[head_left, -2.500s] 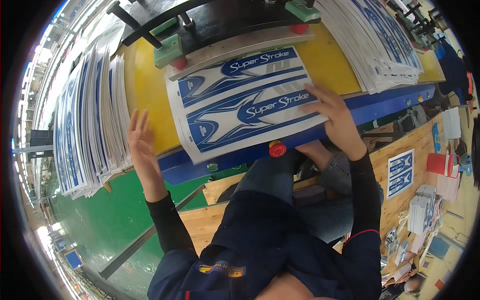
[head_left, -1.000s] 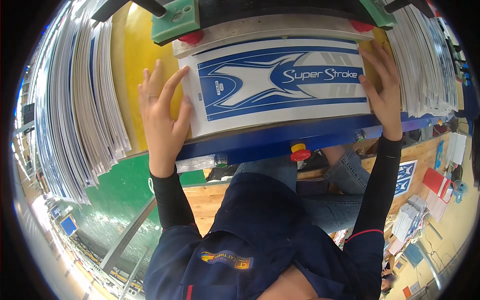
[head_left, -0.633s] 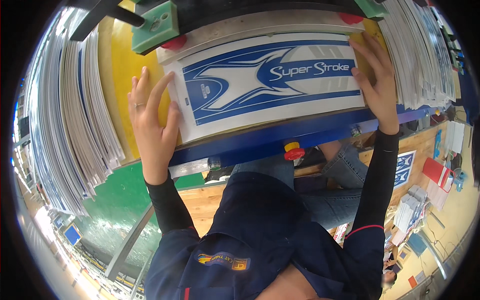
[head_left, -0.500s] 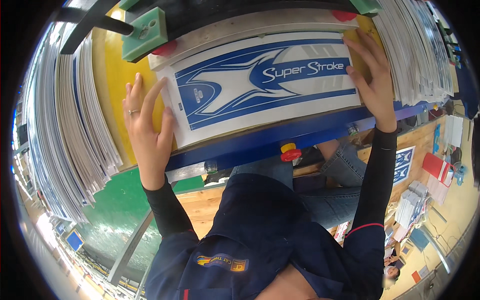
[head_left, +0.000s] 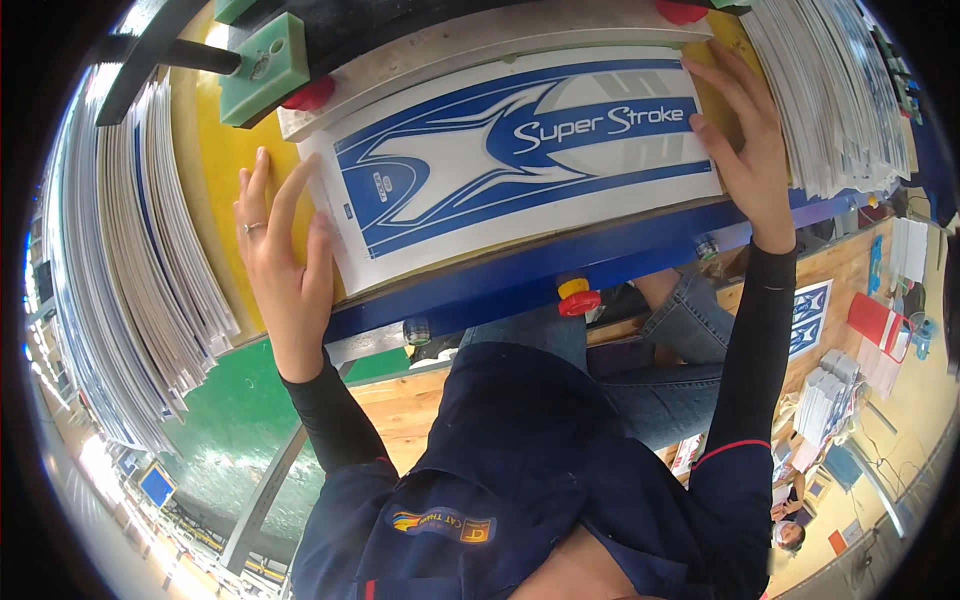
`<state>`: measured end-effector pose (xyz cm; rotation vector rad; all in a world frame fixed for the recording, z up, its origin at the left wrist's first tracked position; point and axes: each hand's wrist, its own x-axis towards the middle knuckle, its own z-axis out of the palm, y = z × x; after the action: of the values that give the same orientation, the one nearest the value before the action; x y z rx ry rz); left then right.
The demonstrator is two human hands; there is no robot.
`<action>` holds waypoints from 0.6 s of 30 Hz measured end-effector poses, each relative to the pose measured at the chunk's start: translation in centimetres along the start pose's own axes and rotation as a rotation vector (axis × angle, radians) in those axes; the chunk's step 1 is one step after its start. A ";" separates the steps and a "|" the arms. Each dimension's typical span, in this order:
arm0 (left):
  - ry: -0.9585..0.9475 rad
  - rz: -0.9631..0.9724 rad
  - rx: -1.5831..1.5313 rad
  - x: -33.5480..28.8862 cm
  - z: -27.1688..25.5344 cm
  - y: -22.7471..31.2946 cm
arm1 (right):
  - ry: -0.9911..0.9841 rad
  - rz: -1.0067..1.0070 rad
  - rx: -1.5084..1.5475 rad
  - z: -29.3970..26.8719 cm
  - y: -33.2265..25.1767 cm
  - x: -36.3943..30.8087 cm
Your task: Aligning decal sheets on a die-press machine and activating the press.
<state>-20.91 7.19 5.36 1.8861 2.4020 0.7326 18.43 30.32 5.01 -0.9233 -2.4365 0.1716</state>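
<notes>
Nearest the camera, dark navy sleeves lead up to both hands at a blue-edged work table (head_left: 560,275) with a smooth yellow top. Just past the edge, a red and yellow knob (head_left: 577,296) juts out below the table. On the yellow surface lies a long rectangular printed sheet (head_left: 520,160), glossy white with swept blue shapes and a grey pointed figure through its middle, slightly tilted. The left hand (head_left: 285,265) lies flat with fingers spread at the sheet's left end, fingertips touching its edge. The right hand (head_left: 745,145) rests open on the sheet's right end, fingers spread and pressing it down. Beyond the sheet sits a pale metal bar with a green block (head_left: 262,68) and red stops. Thick stacks of similar sheets stand fanned at the left (head_left: 130,260) and at the right (head_left: 830,90), crowding both hands.
</notes>
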 end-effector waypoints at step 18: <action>0.004 0.027 -0.010 0.1 -0.2 0.0 | -0.049 -0.002 0.029 -0.2 -0.1 0.1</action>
<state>-20.95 7.17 5.61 1.9187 2.3759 0.7490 18.38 30.32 5.23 -0.9142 -2.4726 0.2310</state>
